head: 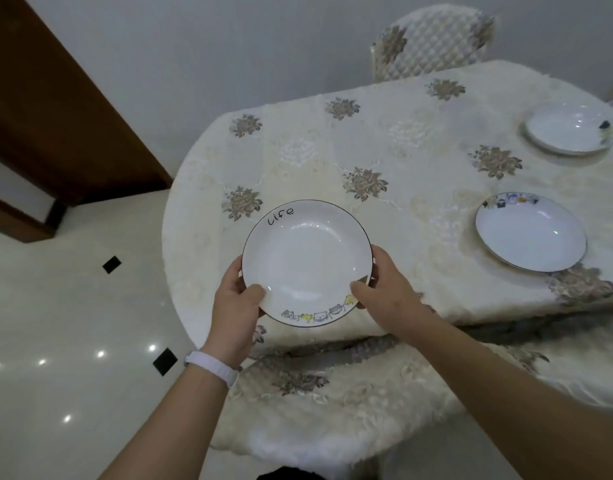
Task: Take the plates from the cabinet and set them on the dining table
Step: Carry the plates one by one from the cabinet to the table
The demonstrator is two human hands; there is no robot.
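Observation:
A white deep plate with "Life" written on its rim and small cartoon figures along its near edge is over the near left part of the dining table. My left hand grips its left rim and my right hand grips its right rim. I cannot tell whether the plate touches the cloth. A second white plate lies on the table to the right. A third plate lies at the far right.
The table wears a cream cloth with brown flower patches that hangs over its edge. A quilted chair stands at the far side, and another covered chair seat sits below my arms. A brown wooden door frame rises at left over glossy tiles.

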